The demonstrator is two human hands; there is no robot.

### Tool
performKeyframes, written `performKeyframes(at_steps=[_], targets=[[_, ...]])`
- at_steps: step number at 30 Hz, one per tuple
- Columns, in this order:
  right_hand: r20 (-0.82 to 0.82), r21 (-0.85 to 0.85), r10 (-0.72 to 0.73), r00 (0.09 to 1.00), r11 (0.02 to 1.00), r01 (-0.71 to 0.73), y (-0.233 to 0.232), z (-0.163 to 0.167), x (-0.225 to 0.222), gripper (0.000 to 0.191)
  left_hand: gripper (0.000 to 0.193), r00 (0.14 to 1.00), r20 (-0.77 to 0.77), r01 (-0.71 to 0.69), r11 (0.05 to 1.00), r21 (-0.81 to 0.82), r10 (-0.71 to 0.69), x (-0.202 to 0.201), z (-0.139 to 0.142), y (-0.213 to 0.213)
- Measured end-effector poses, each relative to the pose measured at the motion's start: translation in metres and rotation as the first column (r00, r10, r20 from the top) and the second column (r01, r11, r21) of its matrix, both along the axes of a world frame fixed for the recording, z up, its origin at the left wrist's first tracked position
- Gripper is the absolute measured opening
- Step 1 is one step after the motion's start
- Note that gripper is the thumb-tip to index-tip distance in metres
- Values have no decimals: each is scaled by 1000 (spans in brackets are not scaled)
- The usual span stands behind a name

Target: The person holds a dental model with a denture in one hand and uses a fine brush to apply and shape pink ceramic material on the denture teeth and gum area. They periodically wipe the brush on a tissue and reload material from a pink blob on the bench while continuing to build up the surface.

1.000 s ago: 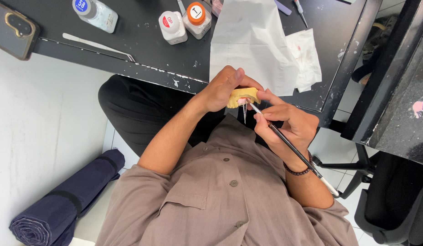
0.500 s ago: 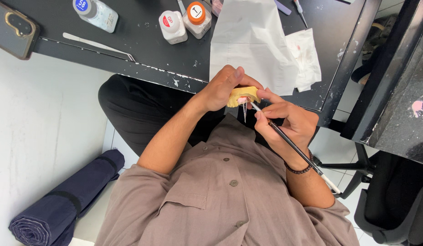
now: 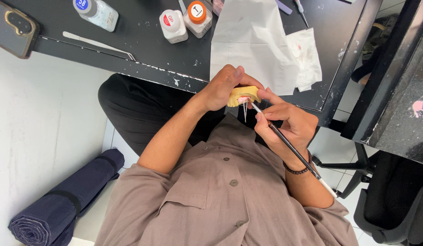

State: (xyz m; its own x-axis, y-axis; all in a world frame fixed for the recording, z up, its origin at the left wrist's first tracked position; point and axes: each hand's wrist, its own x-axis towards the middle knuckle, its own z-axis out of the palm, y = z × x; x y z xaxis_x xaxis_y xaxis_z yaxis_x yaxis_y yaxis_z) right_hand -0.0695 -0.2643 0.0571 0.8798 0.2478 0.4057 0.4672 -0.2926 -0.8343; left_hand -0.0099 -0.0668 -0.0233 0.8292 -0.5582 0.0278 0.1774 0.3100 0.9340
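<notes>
My left hand (image 3: 222, 89) grips a small yellow dental cast (image 3: 243, 93) with a pink patch, held just off the near edge of the black table (image 3: 143, 57), above my lap. My right hand (image 3: 290, 124) holds a thin dark-handled brush (image 3: 291, 148) like a pen. Its tip touches the underside of the cast, and the white end of the handle points back past my wrist. Thin pale strands hang below the cast. A beaded bracelet sits on my right wrist.
On the table lie a white tissue sheet (image 3: 250, 41), a crumpled tissue (image 3: 305, 57), three small bottles (image 3: 172, 25) (image 3: 198, 16) (image 3: 95, 11), a metal tool (image 3: 97, 44) and a phone (image 3: 13, 27). A rolled dark mat (image 3: 61, 200) lies on the floor at left; a black chair (image 3: 394, 200) stands at right.
Both hands stay at the same spot. The brush tip has shifted only slightly against the cast.
</notes>
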Motion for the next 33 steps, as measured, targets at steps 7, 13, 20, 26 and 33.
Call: performKeyframes(at_steps=[7, 13, 20, 26, 33], targets=[[-5, 30, 8, 1000, 1000, -8, 0, 0, -1, 19, 93, 1000, -5, -4, 1000, 4, 4, 0, 1, -1], [11, 7, 0, 1000, 1000, 0, 0, -1, -1, 19, 93, 1000, 11, -8, 1000, 13, 8, 1, 1, -1], [25, -23, -4, 1000, 1000, 5, 1, 0, -1, 19, 92, 1000, 6, -12, 1000, 8, 12, 1, -2, -2], [13, -2, -4, 1000, 1000, 4, 1, 0, 0, 19, 92, 1000, 10, -10, 1000, 16, 10, 1, 0, -1], [18, -18, -3, 1000, 1000, 3, 1, 0, 0, 18, 92, 1000, 0, -7, 1000, -13, 7, 0, 3, -1]])
